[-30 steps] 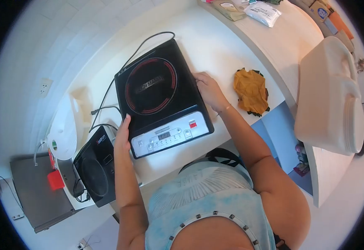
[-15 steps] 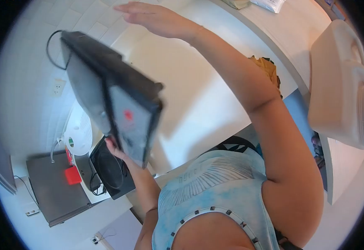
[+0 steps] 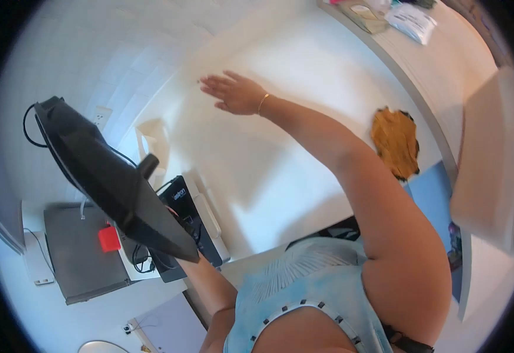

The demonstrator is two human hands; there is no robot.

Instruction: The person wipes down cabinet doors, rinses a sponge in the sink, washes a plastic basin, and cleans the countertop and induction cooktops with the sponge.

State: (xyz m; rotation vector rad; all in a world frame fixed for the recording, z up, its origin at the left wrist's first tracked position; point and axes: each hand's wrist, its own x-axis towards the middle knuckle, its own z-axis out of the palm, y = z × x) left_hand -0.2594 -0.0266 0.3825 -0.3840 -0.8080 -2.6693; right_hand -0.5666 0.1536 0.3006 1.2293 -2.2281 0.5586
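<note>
My left hand (image 3: 173, 211) holds up a flat, wedge-shaped black appliance (image 3: 107, 170) with a cord looping at its far end. The appliance is tilted and hides most of that hand, with only a bit of finger showing past its edge; its exact kind I cannot make out. Over the white counter (image 3: 257, 170), my right hand (image 3: 233, 94) is stretched out with fingers apart and nothing in it. Whether it touches the surface, I cannot tell. Behind the held appliance stands a black-and-white device (image 3: 201, 217) marked "astron".
A mustard-coloured cloth (image 3: 395, 141) lies on the counter's right part. Beyond it, a raised ledge carries packets (image 3: 413, 22) and a large beige jug (image 3: 492, 165). At left are a red box (image 3: 109, 239), a grey cabinet-like unit (image 3: 80, 259) and a wall outlet (image 3: 101, 117).
The black appliance has swung left and down and turned, hiding its red-marked face. My right hand has come lower over the counter, fingers spreading. More of the "astron" device shows.
</note>
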